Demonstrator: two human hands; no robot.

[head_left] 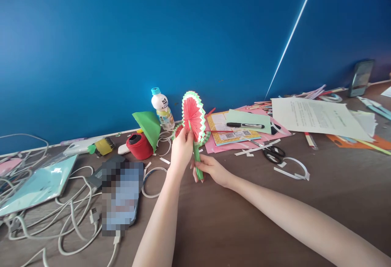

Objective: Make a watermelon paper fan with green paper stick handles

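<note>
A folded paper fan (195,114), red in the middle with a white and green zigzag rim, stands upright between my hands above the table. My left hand (182,146) pinches it near the base of the pleats, on the near side. Lower down, my right hand (212,169) has its fingers wrapped round the green handle (198,163). Behind my hands, another pleated piece with a green and white edge (208,137) is partly hidden.
Left of my hands lie a red roll (139,146), a phone (124,197) and tangled white cables (73,218). A bottle (162,109) stands by the blue wall. To the right are scissors (274,154), a black marker (245,125), paper strips and printed sheets (317,116).
</note>
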